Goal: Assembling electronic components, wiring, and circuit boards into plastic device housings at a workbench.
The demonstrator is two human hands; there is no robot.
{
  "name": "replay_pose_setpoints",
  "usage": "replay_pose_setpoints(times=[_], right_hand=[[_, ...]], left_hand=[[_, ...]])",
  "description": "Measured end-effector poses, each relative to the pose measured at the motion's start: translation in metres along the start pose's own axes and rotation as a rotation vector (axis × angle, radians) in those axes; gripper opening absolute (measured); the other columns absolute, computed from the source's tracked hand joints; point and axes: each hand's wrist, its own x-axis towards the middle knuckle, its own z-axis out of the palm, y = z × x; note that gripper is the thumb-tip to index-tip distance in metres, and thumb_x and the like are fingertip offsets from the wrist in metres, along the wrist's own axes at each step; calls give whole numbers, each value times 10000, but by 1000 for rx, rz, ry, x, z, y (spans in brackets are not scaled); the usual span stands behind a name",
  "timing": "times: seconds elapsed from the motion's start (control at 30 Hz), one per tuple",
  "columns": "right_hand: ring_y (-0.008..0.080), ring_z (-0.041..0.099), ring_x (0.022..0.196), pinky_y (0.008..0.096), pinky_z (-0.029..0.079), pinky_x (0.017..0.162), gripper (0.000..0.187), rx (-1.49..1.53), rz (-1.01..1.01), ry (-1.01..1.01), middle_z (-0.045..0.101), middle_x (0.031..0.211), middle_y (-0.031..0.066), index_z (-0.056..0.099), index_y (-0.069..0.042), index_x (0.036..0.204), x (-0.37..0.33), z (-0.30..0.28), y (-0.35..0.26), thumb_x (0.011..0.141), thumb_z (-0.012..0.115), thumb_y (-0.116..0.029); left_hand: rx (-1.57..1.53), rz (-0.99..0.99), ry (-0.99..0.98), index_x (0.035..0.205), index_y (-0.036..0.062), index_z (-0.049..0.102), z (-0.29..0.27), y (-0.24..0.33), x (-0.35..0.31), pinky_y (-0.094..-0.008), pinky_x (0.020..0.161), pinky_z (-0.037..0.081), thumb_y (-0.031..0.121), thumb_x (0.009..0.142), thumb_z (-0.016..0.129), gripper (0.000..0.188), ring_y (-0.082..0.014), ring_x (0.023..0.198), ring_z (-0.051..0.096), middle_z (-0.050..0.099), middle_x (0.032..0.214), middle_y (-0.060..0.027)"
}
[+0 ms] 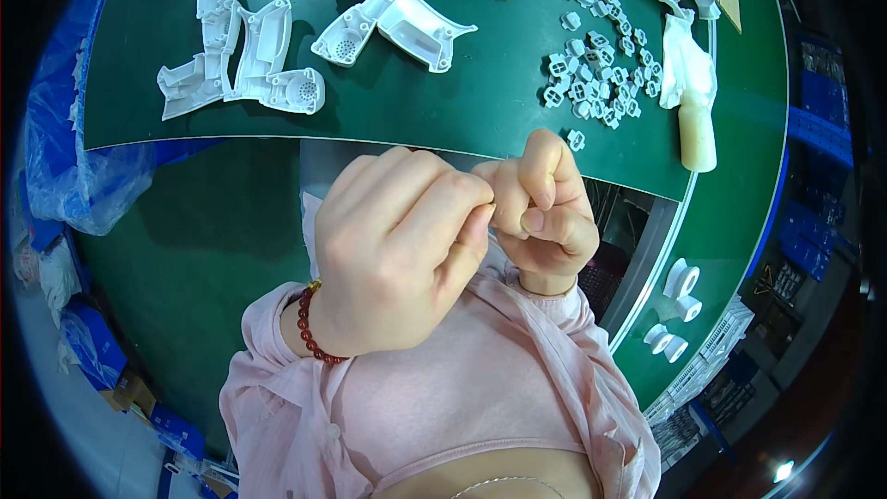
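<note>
The left hand (397, 245) and the right hand (545, 208) meet tip to tip before the pink-clad body, all their fingers curled tight, each thumb pressed in against its index finger — whether a small part is pinched between them cannot be told, since the knuckles cover the spot. For such close work I would steady both wrists, let only the thumbs and index tips do the pressing, and turn the hands a little so that the meeting point comes into sight. A red-brown beaded bracelet (319, 337) sits on the left wrist, well clear of the fingertips. Just beyond the right fingers, near the edge of the dark green tabletop (416, 115), lies a lone small white plastic piece with cut-out openings (577, 139), within easy reach. Farther off in that direction spreads a loose heap of similar white pieces (601, 79); taking from its near fringe would probably disturb the others least. Beyond the left fingers rest angled white plastic shell halves (420, 30) — best left apart, with sleeves kept off them.
</note>
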Motion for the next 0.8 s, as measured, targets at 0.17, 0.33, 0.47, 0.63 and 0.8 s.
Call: replay_pose_setpoints(times=[0.17, 0.33, 0.47, 0.63, 0.8], right_hand=[[124, 338, 648, 280, 306, 625, 163, -127, -45, 31, 490, 655, 23, 403, -112, 866, -5, 0, 2, 770, 503, -27], [169, 378, 664, 296, 335, 640, 144, -662, -328, -102, 666, 848, 94, 488, -100, 805, -8, -7, 3, 693, 572, -65], [208, 379, 698, 336, 335, 630, 156, -1529, -473, -419, 726, 1030, 83, 553, -93, 672, -19, 11, -17, 570, 660, -142], [209, 466, 761, 328, 349, 603, 188, -1799, -474, -608, 603, 1126, -6, 697, -61, 788, -33, 13, -14, 615, 685, -133], [185, 449, 770, 301, 382, 617, 234, -1700, -365, -753, 574, 1159, -50, 720, -56, 876, -31, 17, -21, 658, 675, -126]], left_hand=[[-326, -458, -306, 832, 30, 602, -8, 1, -1, -283, 599, 431, 84, 884, 678, 107, -169, 658, 584, 585, 729, -70], [-981, -726, -455, 855, -6, 574, -9, -17, -9, -232, 632, 425, 239, 1038, 532, 309, -45, 722, 507, 567, 756, 7], [-1031, -752, -568, 874, -7, 596, -22, -25, -12, -264, 612, 410, 183, 994, 582, 225, -85, 698, 507, 575, 764, -26], [-560, -234, -615, 879, -5, 656, -39, -29, -3, -299, 558, 414, 79, 810, 644, 109, -182, 622, 529, 558, 729, -81], [-641, -190, -899, 903, -13, 664, -47, -37, 1, -310, 532, 427, 27, 749, 582, 178, -193, 575, 555, 588, 707, -80]])
